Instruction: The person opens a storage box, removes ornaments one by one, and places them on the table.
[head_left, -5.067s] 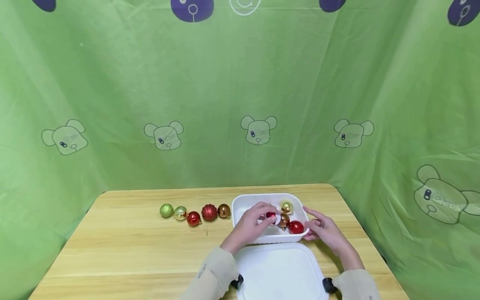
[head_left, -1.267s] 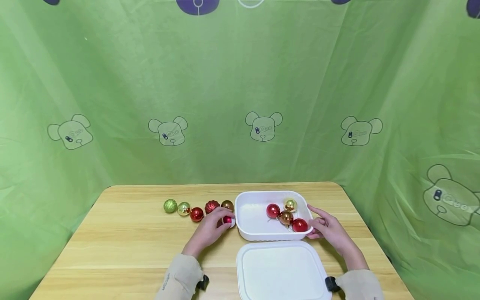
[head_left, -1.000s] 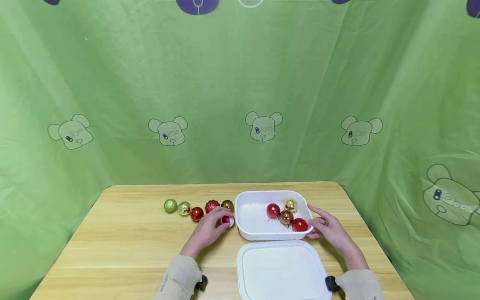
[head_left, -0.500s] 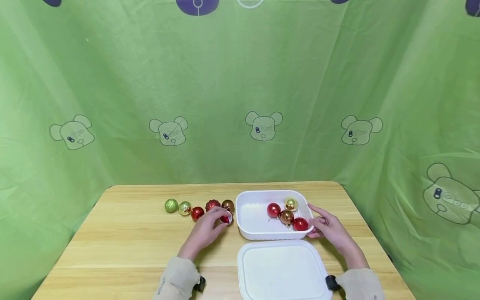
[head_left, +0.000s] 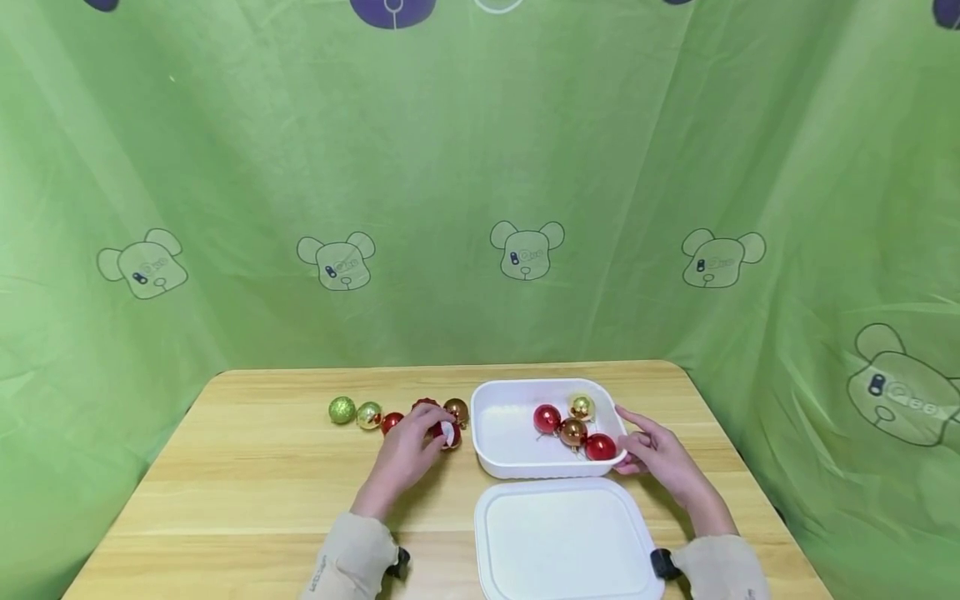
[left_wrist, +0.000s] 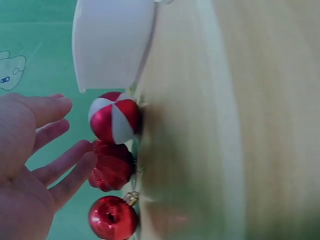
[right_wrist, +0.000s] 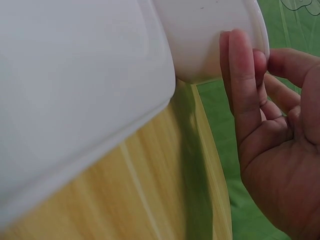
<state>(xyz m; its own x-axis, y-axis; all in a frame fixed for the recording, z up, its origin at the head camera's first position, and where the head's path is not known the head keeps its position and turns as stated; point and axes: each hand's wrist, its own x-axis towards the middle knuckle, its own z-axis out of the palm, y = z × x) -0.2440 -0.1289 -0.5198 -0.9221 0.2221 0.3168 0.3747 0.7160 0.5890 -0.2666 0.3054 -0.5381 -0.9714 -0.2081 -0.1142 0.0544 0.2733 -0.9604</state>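
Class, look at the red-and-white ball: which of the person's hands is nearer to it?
Left. The left hand is close beside the red-and-white ball; the right hand is farther off, at the opposite end of the white box.

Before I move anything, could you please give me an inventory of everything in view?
Table: 1, wood-coloured, under everything
Curtain: 1, green with bear prints, behind and at both sides
Tub: 1, white, on the table's right half
Lid: 1, white, in front of the tub
Green ball: 1, glittery green, left end of the row
Gold balls: 2, gold, one in the row, one in the tub
Plain red balls: 3, red, one in the row, two in the tub
Ridged ball: 1, dark red, in the row
Brown balls: 2, brown, one left of the tub, one inside
Striped ball: 1, red and white, beside the left hand
Sleeves: 2, beige, bottom edge
Wrist cameras: 2, black, at the cuffs
Left hand: 1, bare, over the row
Right hand: 1, bare, at the tub's right end
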